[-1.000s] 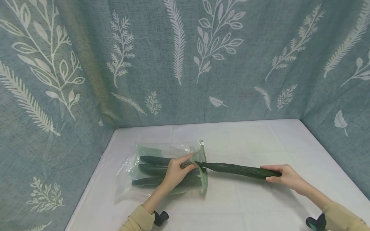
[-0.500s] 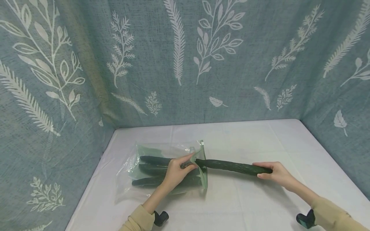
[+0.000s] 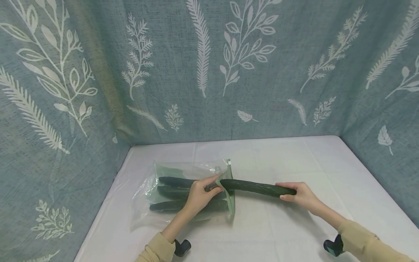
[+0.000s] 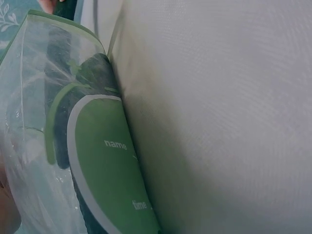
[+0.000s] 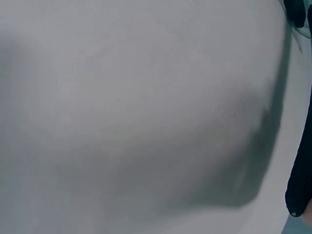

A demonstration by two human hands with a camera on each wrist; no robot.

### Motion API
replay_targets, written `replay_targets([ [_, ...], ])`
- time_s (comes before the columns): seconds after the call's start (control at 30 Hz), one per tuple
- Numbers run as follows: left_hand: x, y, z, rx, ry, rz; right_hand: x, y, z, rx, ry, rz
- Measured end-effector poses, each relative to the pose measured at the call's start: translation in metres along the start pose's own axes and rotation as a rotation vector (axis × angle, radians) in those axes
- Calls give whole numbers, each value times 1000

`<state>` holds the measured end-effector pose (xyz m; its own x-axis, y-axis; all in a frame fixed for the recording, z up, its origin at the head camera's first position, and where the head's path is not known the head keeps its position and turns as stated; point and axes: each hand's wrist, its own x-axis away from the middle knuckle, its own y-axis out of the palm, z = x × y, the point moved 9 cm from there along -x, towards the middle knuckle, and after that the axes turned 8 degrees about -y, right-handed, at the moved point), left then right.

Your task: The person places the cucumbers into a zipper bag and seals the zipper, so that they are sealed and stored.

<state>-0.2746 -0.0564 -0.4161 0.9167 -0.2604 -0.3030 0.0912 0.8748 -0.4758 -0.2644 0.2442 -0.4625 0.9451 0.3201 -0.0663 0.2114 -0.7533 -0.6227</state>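
A clear plastic zip bag [image 3: 144, 214] with a green-edged mouth lies on its side, several dark green cucumbers [image 3: 168, 206] inside it. My left hand [image 3: 200, 193] pinches the upper side of the bag's mouth between thumb and fingers, lifting it. My right hand [image 3: 302, 196] grips the right end of a long cucumber [image 3: 255, 187], whose left end is in the bag's opening. In the left wrist view the bag [image 4: 29, 122] shows a green label [image 4: 107, 170] reading "name" and "time". The held cucumber [image 5: 302, 170] runs along the right edge of the right wrist view.
A white cloth [image 3: 262, 233] covers the table. Blue-green curtains [image 3: 170, 65] with white leaf prints rise behind and on both sides. Black wrist devices [image 3: 182, 248] are strapped at both sleeves.
My right hand has moved left, pushing the cucumber further into the bag's mouth. The left hand and the bag have stayed in place.
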Motion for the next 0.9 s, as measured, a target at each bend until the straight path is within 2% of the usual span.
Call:
replay_targets([
  [0.27, 0, 1, -2, -25, -13, 9, -12, 13, -9, 1, -31, 10],
  [0.47, -1, 1, 0, -33, 20, 14, -19, 23, -20, 14, -62, 42],
  [0.7, 0, 1, 2, -9, 55, 9, -25, 31, -23, -9, -38, 79],
  [0.9, 1, 1, 1, -1, 68, 12, -35, 38, -28, 19, -59, 103],
])
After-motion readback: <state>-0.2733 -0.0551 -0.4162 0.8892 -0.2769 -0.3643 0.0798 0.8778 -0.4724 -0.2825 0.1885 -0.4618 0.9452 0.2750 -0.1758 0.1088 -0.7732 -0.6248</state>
